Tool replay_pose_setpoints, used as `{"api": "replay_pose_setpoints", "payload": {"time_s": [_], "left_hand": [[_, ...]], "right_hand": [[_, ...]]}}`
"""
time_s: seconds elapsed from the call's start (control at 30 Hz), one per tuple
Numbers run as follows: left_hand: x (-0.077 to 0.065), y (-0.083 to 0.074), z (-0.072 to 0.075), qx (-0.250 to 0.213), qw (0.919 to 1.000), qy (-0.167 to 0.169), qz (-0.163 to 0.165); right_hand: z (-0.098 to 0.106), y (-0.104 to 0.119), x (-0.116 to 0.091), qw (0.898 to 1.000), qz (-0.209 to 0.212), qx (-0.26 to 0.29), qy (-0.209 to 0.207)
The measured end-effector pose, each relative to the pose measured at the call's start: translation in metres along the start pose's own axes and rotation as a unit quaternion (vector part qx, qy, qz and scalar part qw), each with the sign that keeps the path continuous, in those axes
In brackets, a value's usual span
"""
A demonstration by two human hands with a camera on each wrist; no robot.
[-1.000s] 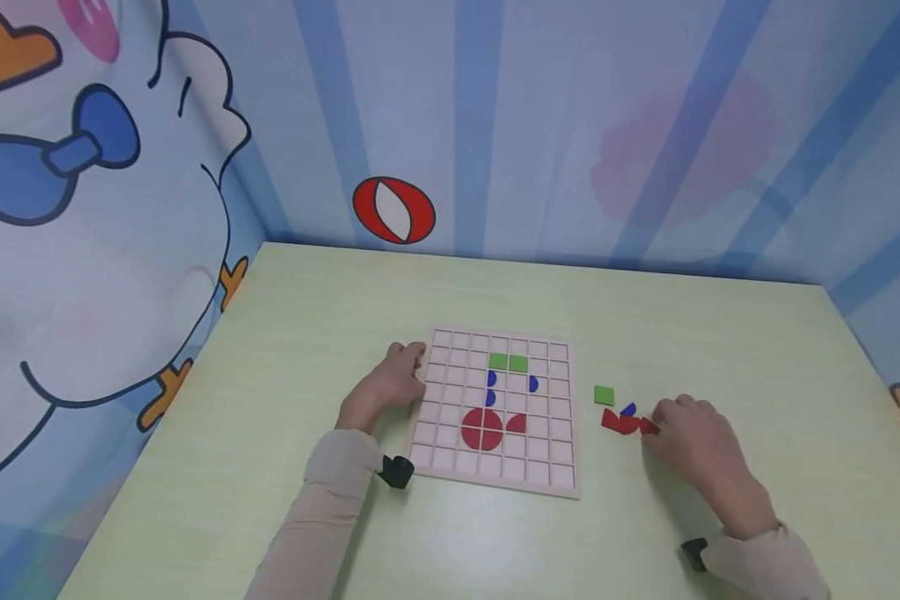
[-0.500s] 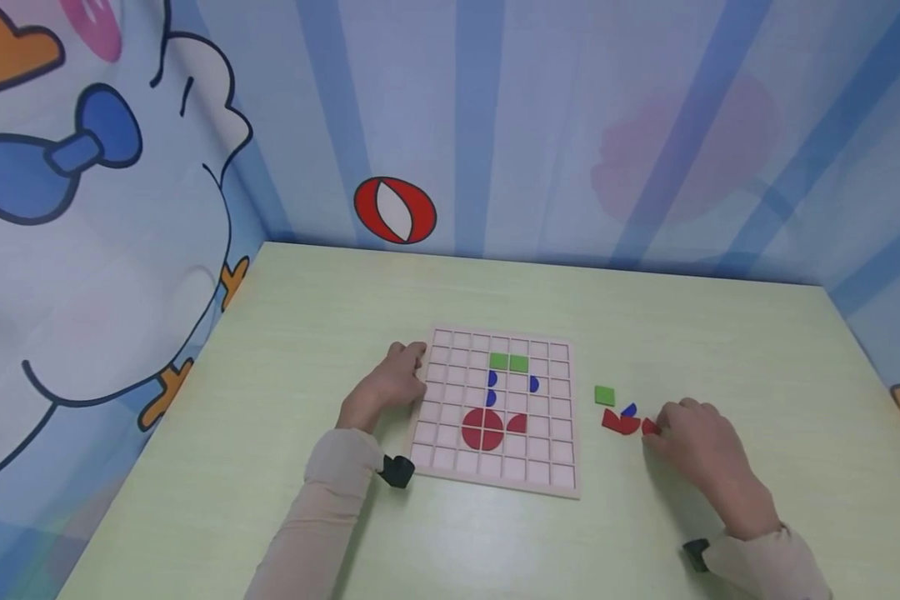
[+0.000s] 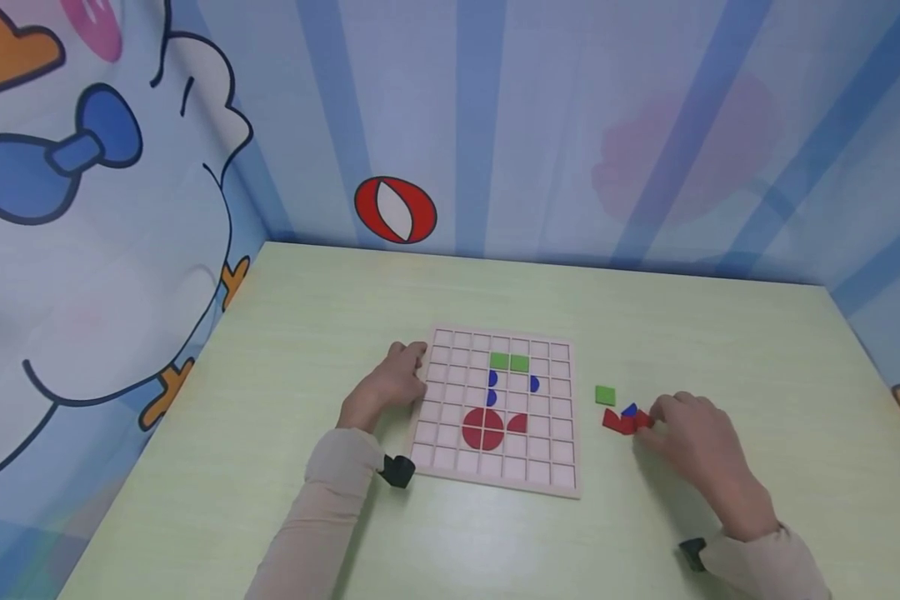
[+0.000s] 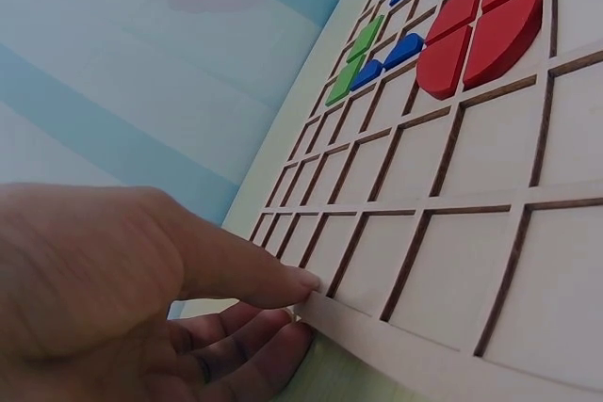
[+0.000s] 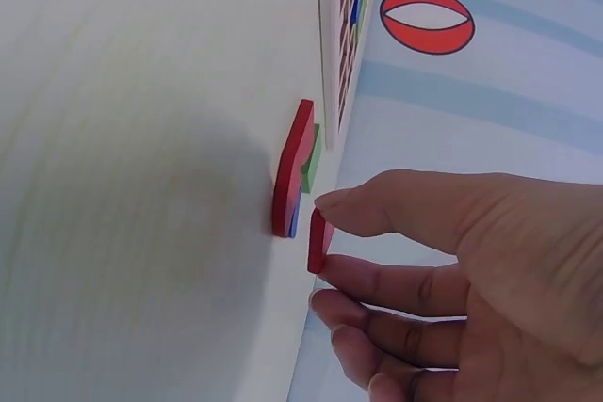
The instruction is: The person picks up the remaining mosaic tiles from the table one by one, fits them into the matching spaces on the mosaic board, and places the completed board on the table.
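At the left rim of the pale grid board [image 3: 543, 450], my left hand [image 3: 386, 379] holds the edge, thumb [image 4: 283, 281] on the rim and other fingers curled against its side. My right hand [image 3: 693, 437] pinches a red quarter-circle tile [image 5: 318, 240] between thumb and index finger, right of the board. Close by lie loose red tiles [image 3: 613, 421], a blue half-circle tile [image 3: 629, 410] and a green square tile [image 3: 605, 396]. On the board, several red quarter tiles [image 3: 474, 418] form a circle with another beside it. Two green squares [image 3: 519, 363] and blue half circles [image 3: 534, 384] sit above.
The board lies on a light green table [image 3: 330, 292]. Behind stands a blue striped wall [image 3: 540, 125] with a printed red ball [image 3: 395, 210]; a cartoon-printed panel [image 3: 120, 292] borders the left side.
My right hand has shifted the pinched red tile slightly away from me and left, close to the other loose red tiles. The left hand and the board have stayed in place.
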State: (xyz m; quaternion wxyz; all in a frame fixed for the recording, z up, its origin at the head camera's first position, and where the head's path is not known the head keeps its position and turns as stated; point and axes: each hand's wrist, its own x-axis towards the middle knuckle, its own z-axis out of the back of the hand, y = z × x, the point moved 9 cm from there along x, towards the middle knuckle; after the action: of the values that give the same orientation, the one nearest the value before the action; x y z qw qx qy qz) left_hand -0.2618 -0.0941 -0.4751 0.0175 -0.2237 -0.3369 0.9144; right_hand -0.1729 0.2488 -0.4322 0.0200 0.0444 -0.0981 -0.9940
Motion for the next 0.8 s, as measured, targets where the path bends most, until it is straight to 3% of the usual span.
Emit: {"api": "replay_pose_setpoints", "payload": {"time_s": [0.37,0.8], "left_hand": [[-0.001,-0.002,0.002,0.003,0.9999,-0.003,-0.014],[-0.001,-0.003,0.001,0.009,0.9999,-0.002,-0.012]], "right_hand": [[0.010,0.028,0.002,0.998,0.035,0.007,-0.058],[0.007,0.062,0.006,0.995,0.068,0.024,-0.068]]}}
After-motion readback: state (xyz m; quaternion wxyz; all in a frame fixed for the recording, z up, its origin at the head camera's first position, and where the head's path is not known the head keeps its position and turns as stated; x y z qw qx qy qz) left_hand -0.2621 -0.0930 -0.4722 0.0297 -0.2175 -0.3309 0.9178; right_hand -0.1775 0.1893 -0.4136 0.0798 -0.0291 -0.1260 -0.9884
